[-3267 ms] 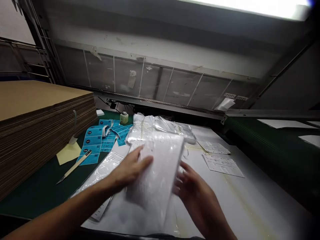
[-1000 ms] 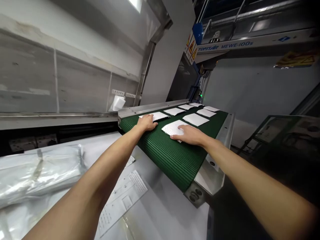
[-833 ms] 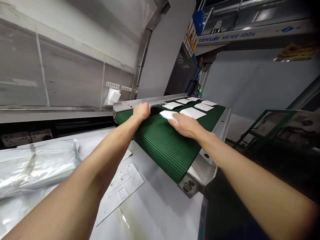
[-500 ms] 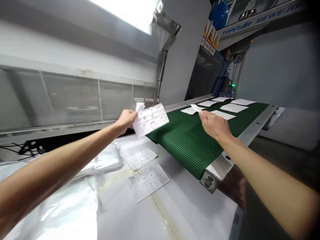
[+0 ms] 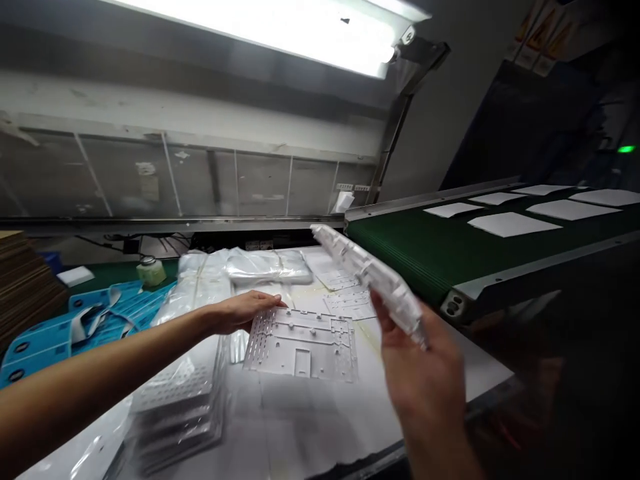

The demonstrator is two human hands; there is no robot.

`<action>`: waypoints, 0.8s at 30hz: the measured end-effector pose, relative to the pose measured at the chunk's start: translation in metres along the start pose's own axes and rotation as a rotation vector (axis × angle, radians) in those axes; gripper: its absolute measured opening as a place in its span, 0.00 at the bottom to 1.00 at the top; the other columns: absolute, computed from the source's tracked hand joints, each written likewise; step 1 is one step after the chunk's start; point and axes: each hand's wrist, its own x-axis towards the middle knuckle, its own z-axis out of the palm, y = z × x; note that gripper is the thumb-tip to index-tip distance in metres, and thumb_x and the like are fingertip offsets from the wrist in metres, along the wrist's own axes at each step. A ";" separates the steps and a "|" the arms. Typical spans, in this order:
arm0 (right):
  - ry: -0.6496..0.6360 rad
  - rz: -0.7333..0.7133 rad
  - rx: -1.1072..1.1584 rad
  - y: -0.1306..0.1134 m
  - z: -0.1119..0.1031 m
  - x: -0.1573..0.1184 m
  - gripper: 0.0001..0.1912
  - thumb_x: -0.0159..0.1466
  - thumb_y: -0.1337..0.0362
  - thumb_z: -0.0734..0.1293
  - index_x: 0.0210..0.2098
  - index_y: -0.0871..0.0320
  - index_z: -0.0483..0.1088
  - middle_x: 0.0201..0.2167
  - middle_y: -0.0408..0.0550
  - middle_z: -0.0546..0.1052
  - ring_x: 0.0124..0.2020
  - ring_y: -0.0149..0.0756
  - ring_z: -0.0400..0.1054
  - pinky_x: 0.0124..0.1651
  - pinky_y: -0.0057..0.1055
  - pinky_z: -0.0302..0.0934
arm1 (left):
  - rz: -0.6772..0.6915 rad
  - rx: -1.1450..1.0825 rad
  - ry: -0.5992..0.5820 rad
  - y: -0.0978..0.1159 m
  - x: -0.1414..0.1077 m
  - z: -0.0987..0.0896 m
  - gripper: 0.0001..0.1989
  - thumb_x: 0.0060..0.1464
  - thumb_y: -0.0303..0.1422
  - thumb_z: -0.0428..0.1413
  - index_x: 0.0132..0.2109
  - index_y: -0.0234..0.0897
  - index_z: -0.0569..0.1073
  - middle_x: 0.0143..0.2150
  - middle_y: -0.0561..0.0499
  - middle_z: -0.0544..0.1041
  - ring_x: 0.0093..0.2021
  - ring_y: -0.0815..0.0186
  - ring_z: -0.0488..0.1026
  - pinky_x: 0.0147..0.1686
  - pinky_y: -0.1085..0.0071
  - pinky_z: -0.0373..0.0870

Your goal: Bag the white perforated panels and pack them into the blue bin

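Note:
A white molded plastic panel [image 5: 310, 343] with slots, ribs and a square cutout is gripped at its upper left edge by my left hand [image 5: 247, 311]. My right hand [image 5: 425, 360] holds a second white plastic panel [image 5: 370, 270], tilted up and seen nearly edge-on. Both panels are above the white table [image 5: 300, 427]. Beyond them, two flat sheets printed or shaped like the panels lie on the tabletop, the nearer sheet [image 5: 350, 305] partly behind the right-hand panel. To the left is a stack of white panels in clear plastic bags [image 5: 175, 393].
On the right, a green conveyor belt [image 5: 415, 253] carries several white panels [image 5: 515, 225]. Clear bags [image 5: 270, 267] lie at the table's back. Farther left are blue printed sheets [image 5: 115, 313], a small bottle [image 5: 151, 272] and a cardboard stack [image 5: 30, 287]. A lamp [image 5: 280, 33] hangs overhead.
My view has turned left. Both hands have come back from the conveyor side to over the table; the right hand now holds its panel away from the belt, tilted up.

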 end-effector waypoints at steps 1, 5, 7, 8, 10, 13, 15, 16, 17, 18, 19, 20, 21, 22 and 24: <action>-0.006 0.081 0.032 0.008 0.002 -0.028 0.18 0.62 0.52 0.59 0.47 0.52 0.67 0.52 0.47 0.71 0.56 0.47 0.62 0.53 0.45 0.64 | -0.021 -0.001 -0.025 -0.007 -0.001 -0.005 0.25 0.49 0.52 0.54 0.45 0.36 0.75 0.38 0.45 0.77 0.32 0.65 0.73 0.28 0.72 0.68; 0.039 0.337 0.194 0.032 -0.005 -0.093 0.21 0.58 0.60 0.68 0.50 0.50 0.65 0.54 0.47 0.70 0.54 0.48 0.65 0.50 0.41 0.67 | -0.073 -0.001 -0.183 -0.030 0.002 -0.022 0.25 0.50 0.50 0.55 0.48 0.36 0.73 0.44 0.43 0.76 0.37 0.63 0.74 0.33 0.69 0.69; 0.048 0.400 0.160 0.039 -0.014 -0.103 0.25 0.55 0.60 0.71 0.52 0.49 0.64 0.58 0.47 0.65 0.55 0.50 0.63 0.49 0.41 0.67 | -0.083 0.034 -0.271 -0.037 0.005 -0.026 0.25 0.51 0.50 0.54 0.49 0.37 0.73 0.47 0.43 0.75 0.38 0.62 0.74 0.35 0.68 0.69; 0.051 0.394 0.085 0.041 -0.020 -0.105 0.27 0.54 0.60 0.71 0.52 0.48 0.64 0.61 0.47 0.62 0.56 0.51 0.62 0.48 0.40 0.67 | -0.086 0.061 -0.302 -0.040 0.007 -0.027 0.25 0.51 0.50 0.54 0.49 0.37 0.73 0.47 0.43 0.75 0.38 0.62 0.74 0.35 0.68 0.69; 0.048 0.352 -0.084 0.042 -0.031 -0.107 0.28 0.53 0.60 0.72 0.52 0.47 0.64 0.63 0.46 0.58 0.58 0.51 0.59 0.46 0.38 0.68 | -0.090 0.106 -0.346 -0.044 0.012 -0.026 0.25 0.51 0.50 0.54 0.50 0.38 0.72 0.47 0.44 0.75 0.38 0.62 0.74 0.36 0.67 0.70; -0.018 0.302 -0.179 0.038 -0.043 -0.106 0.30 0.55 0.60 0.71 0.56 0.45 0.59 0.59 0.48 0.63 0.56 0.48 0.62 0.46 0.37 0.67 | -0.084 0.143 -0.385 -0.047 0.022 -0.021 0.23 0.49 0.48 0.56 0.47 0.37 0.74 0.43 0.46 0.76 0.36 0.63 0.73 0.36 0.67 0.70; -0.132 0.305 -0.218 0.037 -0.045 -0.101 0.32 0.57 0.60 0.69 0.59 0.46 0.55 0.55 0.51 0.68 0.52 0.47 0.66 0.46 0.37 0.67 | -0.071 0.168 -0.412 -0.047 0.028 -0.018 0.21 0.48 0.46 0.58 0.45 0.37 0.75 0.41 0.47 0.76 0.35 0.64 0.73 0.35 0.67 0.70; -0.212 0.306 -0.272 0.038 -0.045 -0.098 0.31 0.58 0.60 0.69 0.58 0.47 0.57 0.54 0.51 0.69 0.51 0.47 0.67 0.45 0.36 0.67 | -0.062 0.181 -0.426 -0.047 0.030 -0.017 0.20 0.47 0.45 0.59 0.44 0.37 0.75 0.41 0.47 0.76 0.35 0.64 0.73 0.35 0.67 0.70; -0.308 0.292 -0.355 0.040 -0.044 -0.094 0.27 0.58 0.60 0.68 0.56 0.49 0.59 0.53 0.51 0.70 0.49 0.46 0.68 0.44 0.35 0.67 | -0.052 0.195 -0.441 -0.046 0.032 -0.015 0.20 0.47 0.45 0.59 0.44 0.38 0.75 0.41 0.47 0.76 0.35 0.64 0.73 0.35 0.67 0.70; -0.413 0.263 -0.451 0.044 -0.042 -0.090 0.23 0.60 0.60 0.66 0.54 0.50 0.63 0.52 0.50 0.71 0.47 0.44 0.69 0.43 0.34 0.68 | -0.041 0.209 -0.455 -0.045 0.033 -0.014 0.20 0.47 0.45 0.59 0.45 0.38 0.75 0.42 0.48 0.76 0.36 0.64 0.73 0.36 0.68 0.69; -0.507 0.221 -0.541 0.048 -0.040 -0.087 0.19 0.61 0.60 0.64 0.51 0.51 0.65 0.51 0.49 0.71 0.46 0.43 0.70 0.42 0.32 0.68 | -0.029 0.224 -0.467 -0.045 0.033 -0.013 0.20 0.48 0.45 0.58 0.46 0.39 0.75 0.43 0.48 0.76 0.37 0.64 0.73 0.36 0.68 0.69; -0.575 0.173 -0.616 0.054 -0.038 -0.084 0.16 0.62 0.61 0.63 0.50 0.51 0.67 0.51 0.47 0.72 0.45 0.41 0.70 0.40 0.32 0.68 | -0.016 0.240 -0.477 -0.044 0.031 -0.012 0.21 0.49 0.46 0.57 0.46 0.39 0.74 0.44 0.47 0.76 0.39 0.64 0.73 0.36 0.68 0.69; -0.611 0.122 -0.677 0.060 -0.036 -0.083 0.15 0.63 0.61 0.62 0.49 0.50 0.67 0.50 0.46 0.72 0.44 0.40 0.70 0.40 0.32 0.68 | -0.002 0.258 -0.485 -0.044 0.030 -0.011 0.21 0.51 0.47 0.55 0.47 0.39 0.74 0.45 0.47 0.75 0.40 0.63 0.72 0.37 0.69 0.68; -0.619 0.072 -0.724 0.067 -0.034 -0.083 0.14 0.63 0.62 0.61 0.49 0.50 0.68 0.48 0.45 0.73 0.44 0.40 0.70 0.41 0.32 0.68 | 0.012 0.279 -0.491 -0.044 0.027 -0.010 0.22 0.51 0.48 0.54 0.47 0.39 0.73 0.46 0.47 0.75 0.41 0.63 0.72 0.37 0.69 0.68; -0.576 -0.025 -0.793 0.081 -0.030 -0.087 0.13 0.63 0.63 0.62 0.46 0.51 0.69 0.45 0.46 0.73 0.46 0.40 0.67 0.46 0.35 0.65 | 0.037 0.331 -0.495 -0.045 0.021 -0.008 0.22 0.53 0.48 0.53 0.48 0.39 0.73 0.47 0.47 0.74 0.42 0.63 0.71 0.38 0.70 0.68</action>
